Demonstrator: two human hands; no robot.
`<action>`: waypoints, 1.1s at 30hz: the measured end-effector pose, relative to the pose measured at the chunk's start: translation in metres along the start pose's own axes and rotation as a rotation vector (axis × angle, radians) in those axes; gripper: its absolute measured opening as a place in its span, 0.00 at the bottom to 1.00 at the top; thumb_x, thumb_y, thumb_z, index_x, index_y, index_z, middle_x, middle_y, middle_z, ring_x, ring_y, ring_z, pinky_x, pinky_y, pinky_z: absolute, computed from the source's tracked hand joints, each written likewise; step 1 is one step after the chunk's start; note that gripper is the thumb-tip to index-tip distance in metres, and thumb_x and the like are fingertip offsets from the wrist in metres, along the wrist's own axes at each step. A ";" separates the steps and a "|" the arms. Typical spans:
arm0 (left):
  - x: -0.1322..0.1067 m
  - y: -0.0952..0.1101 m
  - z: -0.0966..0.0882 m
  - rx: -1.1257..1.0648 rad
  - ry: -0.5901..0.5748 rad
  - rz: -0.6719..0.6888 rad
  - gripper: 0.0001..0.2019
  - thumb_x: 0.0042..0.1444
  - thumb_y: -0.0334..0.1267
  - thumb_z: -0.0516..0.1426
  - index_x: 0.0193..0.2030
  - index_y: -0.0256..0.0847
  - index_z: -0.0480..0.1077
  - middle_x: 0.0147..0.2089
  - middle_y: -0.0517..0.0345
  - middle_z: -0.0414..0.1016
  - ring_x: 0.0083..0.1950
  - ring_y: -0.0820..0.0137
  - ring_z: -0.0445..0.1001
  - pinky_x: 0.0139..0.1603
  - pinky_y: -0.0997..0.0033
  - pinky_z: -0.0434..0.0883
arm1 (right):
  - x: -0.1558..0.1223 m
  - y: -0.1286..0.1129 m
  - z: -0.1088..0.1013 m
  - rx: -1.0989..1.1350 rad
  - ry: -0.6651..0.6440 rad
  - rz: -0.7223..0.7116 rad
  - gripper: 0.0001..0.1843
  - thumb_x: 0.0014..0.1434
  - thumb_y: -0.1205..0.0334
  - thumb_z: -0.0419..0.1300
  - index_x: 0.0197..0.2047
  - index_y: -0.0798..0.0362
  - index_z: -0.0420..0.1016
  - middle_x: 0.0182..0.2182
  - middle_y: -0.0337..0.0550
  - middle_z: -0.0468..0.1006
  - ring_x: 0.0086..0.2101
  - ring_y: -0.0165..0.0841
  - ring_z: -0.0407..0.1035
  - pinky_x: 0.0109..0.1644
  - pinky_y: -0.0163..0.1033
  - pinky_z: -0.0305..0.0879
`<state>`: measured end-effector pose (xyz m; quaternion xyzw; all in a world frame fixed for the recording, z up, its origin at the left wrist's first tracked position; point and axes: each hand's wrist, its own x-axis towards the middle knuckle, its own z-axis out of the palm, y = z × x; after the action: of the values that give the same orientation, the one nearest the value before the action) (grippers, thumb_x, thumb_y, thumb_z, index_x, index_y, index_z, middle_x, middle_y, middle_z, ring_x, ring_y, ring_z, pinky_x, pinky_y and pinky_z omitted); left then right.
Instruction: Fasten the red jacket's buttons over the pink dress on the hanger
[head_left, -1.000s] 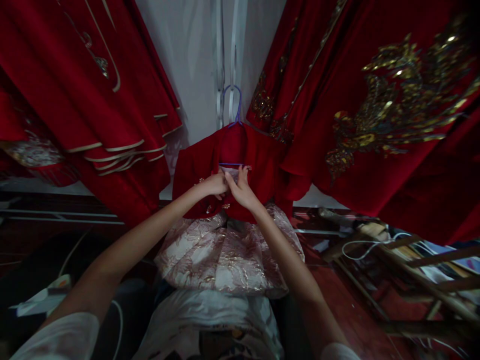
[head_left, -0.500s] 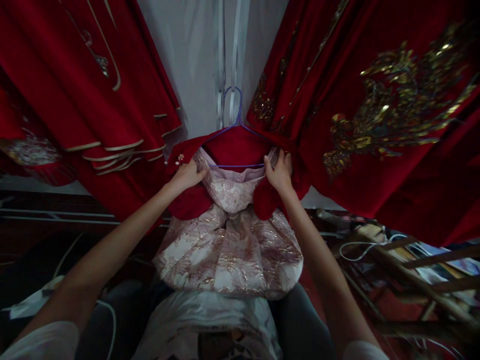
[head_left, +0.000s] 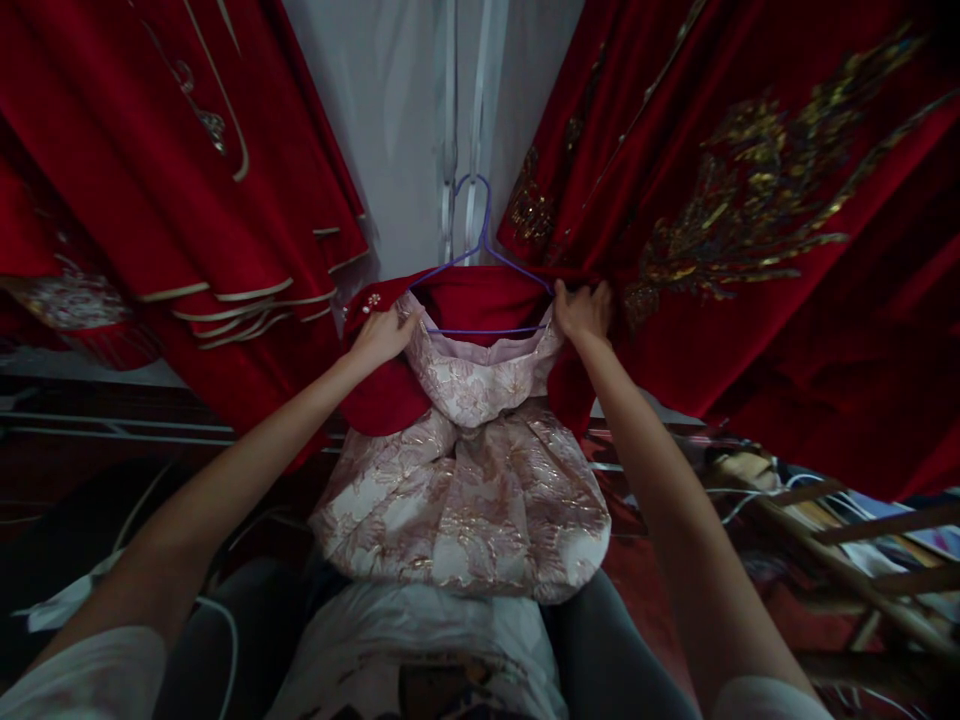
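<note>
A small red jacket point(head_left: 480, 298) hangs on a purple wire hanger point(head_left: 480, 225) over a pink and gold brocade dress point(head_left: 465, 490). My left hand point(head_left: 382, 335) is closed on the jacket's left front edge, which bears a small brooch. Gripping the right front edge near the shoulder is my right hand point(head_left: 583, 312). The two edges are held wide apart, so the dress bodice point(head_left: 480, 375) shows between them. The hanger hook hangs on white straps against a pale wall.
Large red garments point(head_left: 165, 180) with cream trim hang at the left. Red robes with gold embroidery point(head_left: 757, 190) hang at the right, touching my right hand. A wooden rack point(head_left: 847, 560) with cables and papers stands low at the right. White fabric lies in my lap.
One second ago both hands met at the jacket's closed front. They have pulled the two edges apart and upward, baring the brocade bodice.
</note>
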<state>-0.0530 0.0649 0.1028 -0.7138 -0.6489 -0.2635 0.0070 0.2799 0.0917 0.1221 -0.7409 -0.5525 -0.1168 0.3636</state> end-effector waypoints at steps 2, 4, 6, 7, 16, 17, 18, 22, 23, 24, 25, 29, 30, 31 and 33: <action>0.001 -0.003 -0.002 -0.056 0.015 0.004 0.31 0.62 0.57 0.44 0.55 0.29 0.65 0.49 0.36 0.76 0.54 0.53 0.74 0.56 0.61 0.67 | 0.010 0.005 -0.007 0.053 -0.080 0.024 0.39 0.60 0.37 0.47 0.41 0.69 0.77 0.52 0.75 0.69 0.57 0.56 0.60 0.59 0.57 0.55; 0.004 -0.007 -0.004 -0.128 0.029 0.011 0.29 0.61 0.56 0.45 0.56 0.32 0.64 0.50 0.38 0.76 0.54 0.54 0.74 0.54 0.61 0.68 | 0.019 0.014 -0.016 0.167 -0.204 0.037 0.35 0.54 0.33 0.53 0.29 0.62 0.78 0.34 0.66 0.77 0.48 0.54 0.69 0.53 0.54 0.61; 0.007 -0.012 -0.005 -0.197 0.057 0.010 0.27 0.61 0.56 0.46 0.56 0.36 0.65 0.50 0.42 0.76 0.52 0.56 0.74 0.52 0.62 0.68 | 0.023 0.024 -0.026 0.310 -0.321 0.025 0.31 0.49 0.32 0.59 0.20 0.55 0.74 0.19 0.50 0.71 0.36 0.47 0.73 0.45 0.48 0.66; 0.008 -0.015 -0.006 -0.227 0.074 0.010 0.26 0.61 0.56 0.46 0.54 0.37 0.66 0.49 0.44 0.76 0.50 0.58 0.75 0.51 0.64 0.69 | 0.022 0.028 -0.031 0.379 -0.367 0.003 0.30 0.48 0.33 0.60 0.18 0.53 0.71 0.15 0.43 0.67 0.31 0.43 0.72 0.40 0.44 0.66; 0.016 -0.033 -0.010 -0.438 0.125 0.202 0.23 0.59 0.53 0.50 0.44 0.38 0.76 0.42 0.54 0.80 0.41 0.67 0.75 0.45 0.73 0.69 | -0.017 0.041 -0.038 0.738 -0.095 -0.283 0.20 0.56 0.45 0.59 0.41 0.53 0.76 0.38 0.43 0.80 0.38 0.33 0.72 0.45 0.38 0.67; 0.015 -0.033 -0.011 -0.458 0.145 0.196 0.23 0.58 0.53 0.50 0.45 0.37 0.76 0.44 0.53 0.80 0.43 0.66 0.76 0.47 0.72 0.69 | -0.019 0.040 -0.036 0.751 -0.061 -0.294 0.19 0.56 0.47 0.59 0.42 0.53 0.76 0.40 0.44 0.80 0.41 0.34 0.72 0.48 0.39 0.66; 0.014 -0.033 -0.011 -0.474 0.164 0.178 0.23 0.58 0.53 0.51 0.45 0.36 0.77 0.45 0.52 0.80 0.44 0.65 0.76 0.48 0.71 0.70 | -0.021 0.040 -0.034 0.769 -0.036 -0.288 0.18 0.57 0.48 0.59 0.41 0.53 0.77 0.41 0.45 0.80 0.42 0.35 0.73 0.49 0.41 0.67; 0.010 -0.034 -0.012 -0.520 0.195 0.090 0.23 0.57 0.51 0.53 0.46 0.35 0.77 0.47 0.50 0.80 0.45 0.63 0.77 0.46 0.70 0.71 | -0.019 0.044 -0.029 0.835 0.010 -0.205 0.16 0.56 0.50 0.60 0.40 0.53 0.77 0.42 0.46 0.81 0.43 0.36 0.74 0.50 0.43 0.68; 0.009 -0.035 -0.012 -0.535 0.200 0.075 0.23 0.57 0.51 0.53 0.46 0.35 0.77 0.46 0.49 0.80 0.45 0.63 0.77 0.45 0.70 0.72 | -0.018 0.046 -0.028 0.850 0.021 -0.185 0.16 0.55 0.50 0.60 0.40 0.53 0.78 0.42 0.46 0.81 0.43 0.37 0.74 0.51 0.44 0.68; 0.008 -0.037 -0.012 -0.546 0.210 0.063 0.23 0.57 0.51 0.52 0.46 0.34 0.77 0.46 0.49 0.80 0.44 0.63 0.78 0.44 0.70 0.72 | -0.017 0.049 -0.026 0.872 0.038 -0.164 0.16 0.55 0.50 0.61 0.40 0.53 0.78 0.42 0.47 0.81 0.44 0.37 0.74 0.51 0.45 0.68; 0.006 -0.040 -0.012 -0.547 0.223 0.049 0.23 0.58 0.51 0.52 0.46 0.34 0.77 0.45 0.48 0.80 0.43 0.63 0.78 0.43 0.70 0.72 | -0.017 0.053 -0.024 0.901 0.061 -0.139 0.17 0.54 0.49 0.61 0.40 0.53 0.78 0.42 0.47 0.81 0.44 0.37 0.74 0.51 0.45 0.68; -0.005 -0.057 -0.014 -0.447 0.268 -0.024 0.23 0.58 0.51 0.51 0.45 0.35 0.77 0.43 0.49 0.81 0.42 0.62 0.78 0.40 0.70 0.72 | -0.028 0.072 -0.009 0.976 0.168 0.053 0.20 0.52 0.49 0.62 0.41 0.56 0.79 0.40 0.50 0.81 0.41 0.38 0.75 0.48 0.46 0.70; -0.009 -0.064 -0.014 -0.405 0.265 -0.049 0.22 0.57 0.51 0.51 0.44 0.35 0.77 0.42 0.49 0.81 0.41 0.62 0.78 0.38 0.71 0.71 | -0.034 0.077 -0.005 0.968 0.186 0.115 0.21 0.51 0.49 0.62 0.41 0.57 0.79 0.40 0.51 0.81 0.41 0.39 0.75 0.47 0.46 0.71; -0.013 -0.070 -0.014 -0.365 0.246 -0.075 0.22 0.57 0.51 0.52 0.43 0.35 0.78 0.40 0.48 0.81 0.40 0.61 0.78 0.37 0.72 0.71 | -0.040 0.082 -0.001 0.953 0.195 0.174 0.22 0.51 0.48 0.62 0.41 0.57 0.79 0.39 0.51 0.81 0.40 0.39 0.76 0.46 0.46 0.71; -0.022 -0.084 -0.012 -0.301 0.166 -0.118 0.21 0.54 0.50 0.53 0.41 0.35 0.79 0.36 0.48 0.81 0.37 0.61 0.79 0.33 0.72 0.70 | -0.052 0.090 0.003 0.931 0.160 0.274 0.22 0.49 0.47 0.62 0.41 0.56 0.79 0.38 0.49 0.82 0.39 0.40 0.76 0.44 0.46 0.71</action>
<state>-0.1360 0.0535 0.0771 -0.6433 -0.6400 -0.4155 -0.0621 0.3416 0.0444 0.0529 -0.5543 -0.4140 0.1348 0.7093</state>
